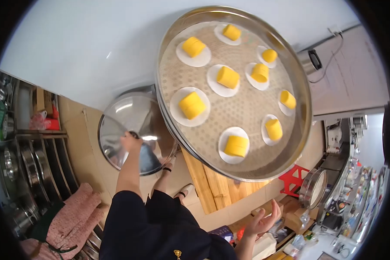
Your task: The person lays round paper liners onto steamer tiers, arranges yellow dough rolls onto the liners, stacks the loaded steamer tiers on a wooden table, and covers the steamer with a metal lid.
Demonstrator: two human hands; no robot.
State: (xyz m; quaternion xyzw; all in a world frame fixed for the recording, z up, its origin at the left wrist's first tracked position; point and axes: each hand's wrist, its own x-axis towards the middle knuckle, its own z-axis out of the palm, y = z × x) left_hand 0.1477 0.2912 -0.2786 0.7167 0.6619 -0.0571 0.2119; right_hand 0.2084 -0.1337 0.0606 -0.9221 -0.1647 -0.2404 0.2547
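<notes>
My left hand [129,142] is closed on the dark knob of a round, shiny steamer lid [117,123], held low on the left above the tiled floor. To its right stands a large round metal steamer tray [307,108] with a perforated liner [208,134]. Several yellow dough rolls [228,77] sit on it, each on its own white paper round [195,61]. My right hand [264,221] is raised below the tray at the lower right, fingers apart, holding nothing and touching nothing.
A wooden table [212,186] lies beneath the tray, with a red stool [292,180] beyond it. Racks of metal trays [41,162] and a pink cloth [76,216] are on the left. A round sieve [314,187] and a cluttered counter [355,216] are on the right.
</notes>
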